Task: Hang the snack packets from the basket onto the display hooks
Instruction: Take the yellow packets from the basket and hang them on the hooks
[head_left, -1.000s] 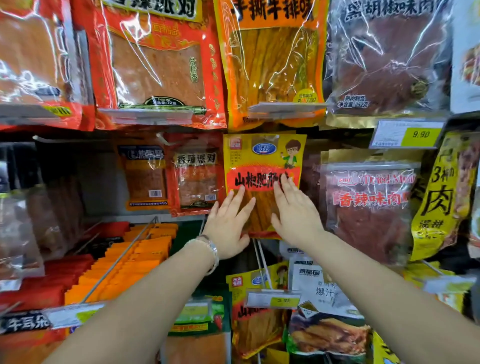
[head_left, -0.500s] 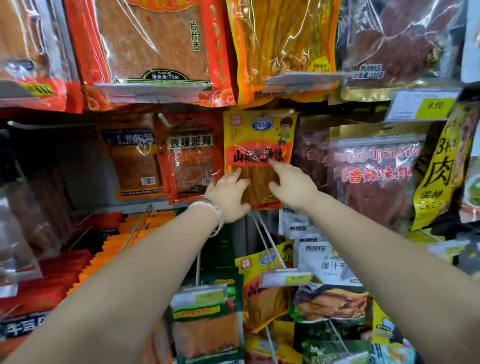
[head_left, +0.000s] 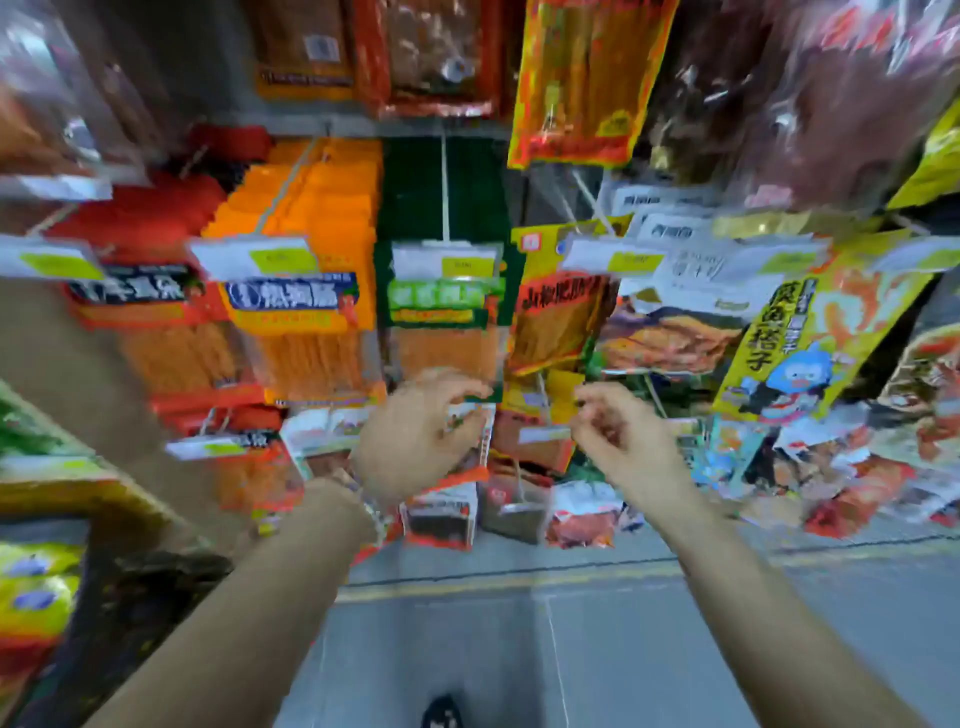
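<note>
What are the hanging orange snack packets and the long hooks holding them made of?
The orange packets look like glossy plastic film: printed tops, see-through lower panels showing the snack. The hook above the green packets seems thin pale metal wire, though blur leaves that uncertain.

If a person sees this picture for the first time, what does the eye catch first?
Two bare hands, the left hand and the right hand, hang empty at the centre. Behind them, a thick row of orange packets fills the left, and a yellow cartoon packet hangs tilted on the right.
</note>
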